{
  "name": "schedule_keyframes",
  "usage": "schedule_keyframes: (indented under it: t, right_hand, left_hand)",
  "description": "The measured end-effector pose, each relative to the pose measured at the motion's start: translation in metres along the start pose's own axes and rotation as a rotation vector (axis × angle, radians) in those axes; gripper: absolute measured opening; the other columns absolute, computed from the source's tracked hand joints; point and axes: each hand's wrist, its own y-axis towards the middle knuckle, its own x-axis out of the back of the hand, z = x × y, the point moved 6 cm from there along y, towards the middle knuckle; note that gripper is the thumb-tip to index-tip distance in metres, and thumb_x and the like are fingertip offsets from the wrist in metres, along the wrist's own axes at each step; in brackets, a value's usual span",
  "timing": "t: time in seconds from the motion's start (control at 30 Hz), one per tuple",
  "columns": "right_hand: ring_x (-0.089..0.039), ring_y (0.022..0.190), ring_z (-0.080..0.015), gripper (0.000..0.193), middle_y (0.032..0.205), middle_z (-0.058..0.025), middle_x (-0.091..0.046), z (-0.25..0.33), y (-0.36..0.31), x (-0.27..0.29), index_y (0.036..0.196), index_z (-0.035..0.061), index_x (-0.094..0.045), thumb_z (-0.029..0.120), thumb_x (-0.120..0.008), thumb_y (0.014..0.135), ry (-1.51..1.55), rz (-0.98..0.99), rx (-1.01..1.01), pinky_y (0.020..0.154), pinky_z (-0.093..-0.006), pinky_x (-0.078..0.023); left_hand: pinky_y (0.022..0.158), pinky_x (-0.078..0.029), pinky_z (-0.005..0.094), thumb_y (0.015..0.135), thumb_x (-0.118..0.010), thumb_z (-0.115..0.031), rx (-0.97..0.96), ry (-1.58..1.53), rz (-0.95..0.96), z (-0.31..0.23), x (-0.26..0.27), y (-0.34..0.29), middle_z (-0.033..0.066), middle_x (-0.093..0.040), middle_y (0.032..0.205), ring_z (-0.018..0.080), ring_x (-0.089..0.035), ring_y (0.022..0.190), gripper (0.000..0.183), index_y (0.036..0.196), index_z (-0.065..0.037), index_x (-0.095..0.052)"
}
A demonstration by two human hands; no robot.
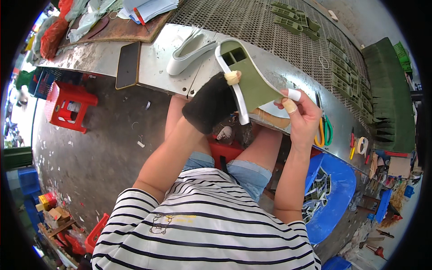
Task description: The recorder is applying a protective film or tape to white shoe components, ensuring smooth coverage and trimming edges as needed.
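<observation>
Forearms [166,150] reach forward; the black-covered left hand [210,104] clamps a white-trimmed green sole [252,78], the right hand [304,114] pinches its tip, near the desk [155,67] edge; floor [117,148] stretches leftward.

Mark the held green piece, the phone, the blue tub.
Green piece [255,83], head view: middle of its flat face.
Phone [128,65], head view: middle of its dark screen.
Blue tub [341,184], head view: bare inner wall, right side.

Shoe workshop: green soles [289,25] on mesh [234,27]
</observation>
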Motion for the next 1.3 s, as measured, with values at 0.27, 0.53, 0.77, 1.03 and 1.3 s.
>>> schedule_keyframes:
  t: [0.27, 0.53, 0.77, 1.03, 1.3]
  right_hand:
    - [-0.056, 0.074, -0.0114, 0.01, 0.087, -0.0061, -0.06, 0.014, 0.003, 0.035, 0.094, -0.0014, -0.06, 0.006, -0.056, 0.087, 0.146, -0.268, 0.089, 0.063, -0.0237, -0.044]
    - [-0.045, 0.049, -0.007, 0.016, 0.059, -0.0027, -0.052, 0.069, 0.018, 0.067, 0.098, 0.0004, -0.057, 0.014, -0.05, 0.093, -0.094, -0.657, 0.105, 0.044, -0.0187, -0.031]
    - [-0.06, 0.098, -0.0236, 0.05, 0.114, -0.0147, -0.057, 0.047, 0.029, 0.055, 0.123, -0.0025, -0.046, 0.031, -0.058, 0.088, 0.672, -0.052, 0.146, 0.078, -0.032, -0.05]
    - [-0.051, 0.113, -0.0292, 0.089, 0.129, -0.0158, -0.046, 0.027, -0.025, -0.033, 0.128, -0.0001, -0.047, 0.03, -0.087, 0.054, 0.236, 0.144, 0.085, 0.095, -0.0371, -0.041]
    - [-0.061, 0.078, -0.0117, 0.021, 0.087, -0.0064, -0.066, 0.033, -0.02, -0.001, 0.097, -0.0055, -0.063, 0.002, -0.066, 0.078, -0.105, -0.116, 0.196, 0.069, -0.0242, -0.047]
  left_hand:
    - [0.083, -0.046, 0.0283, 0.078, -0.066, -0.023, 0.097, 0.445, 0.181, 0.003, -0.001, -0.008, 0.0083, -0.057, 0.107, 0.0149, -0.056, 0.095, 0.052, 0.121, 0.0, -0.049]
    - [0.092, -0.041, 0.0328, 0.064, -0.069, -0.024, 0.231, 0.601, 0.392, -0.001, -0.007, -0.015, 0.0145, -0.057, 0.113, 0.0214, -0.054, 0.105, 0.074, 0.128, 0.004, -0.043]
    - [0.088, -0.039, 0.0302, 0.059, -0.077, -0.03, 0.236, 0.591, 0.32, 0.013, 0.029, -0.016, 0.0083, -0.057, 0.111, 0.0176, -0.052, 0.103, 0.074, 0.12, 0.0, -0.05]
    - [0.092, -0.038, 0.0296, 0.066, -0.073, -0.019, 0.217, 0.416, 0.429, 0.014, 0.037, -0.015, 0.0099, -0.057, 0.113, 0.0182, -0.051, 0.105, 0.063, 0.12, 0.003, -0.05]
    - [0.093, -0.038, 0.0305, 0.084, -0.062, -0.034, 0.106, 0.874, 0.551, 0.014, 0.004, -0.01, 0.0096, -0.055, 0.115, 0.017, -0.05, 0.107, 0.059, 0.13, -0.002, -0.045]
